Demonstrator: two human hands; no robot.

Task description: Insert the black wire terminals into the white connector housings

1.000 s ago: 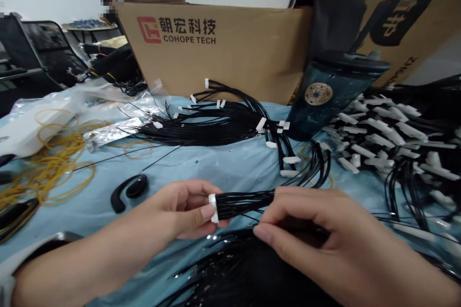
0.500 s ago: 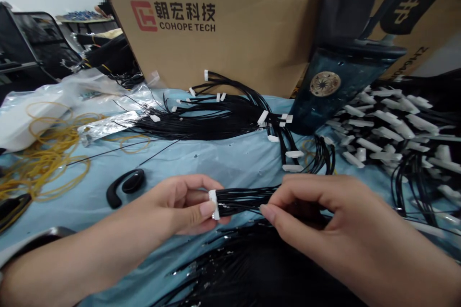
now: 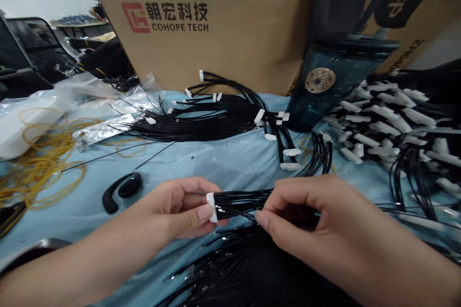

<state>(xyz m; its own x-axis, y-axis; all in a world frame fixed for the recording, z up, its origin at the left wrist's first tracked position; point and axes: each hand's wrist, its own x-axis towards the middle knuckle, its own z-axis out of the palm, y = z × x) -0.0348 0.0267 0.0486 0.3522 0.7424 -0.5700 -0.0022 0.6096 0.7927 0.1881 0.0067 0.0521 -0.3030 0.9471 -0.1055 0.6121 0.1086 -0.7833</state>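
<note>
With 12 o'clock straight ahead of the wearer, the work sits at about 6 o'clock, low in the view. The left hand [image 3: 169, 208] pinches a white multi-pin connector [image 3: 212, 207] between thumb and curled fingers, closed firmly on it. The right hand [image 3: 306, 216] is nearly closed, its fingers [image 3: 288, 192] curled around the black wires [image 3: 241, 203] that run out of that connector, though they partly hide how tight the hold is. As far as the view shows, this bundle's near end is gathered into the connector, but whether every wire is seated is too small to tell. Beyond the right hand, the strands rise in loose loops toward 1 o'clock. A similar harness [image 3: 201, 124] lies at 12 o'clock on the pale blue sheet [image 3: 223, 163], with small white connectors on its ends. At 3 o'clock, a much larger heap of white-ended wires [image 3: 382, 122] outnumbers the bundle in hand, and a dark mass of wires [image 3: 245, 268] lies below the hands. Yellow rubber bands [image 3: 39, 163] sprawl at 9 o'clock.
</note>
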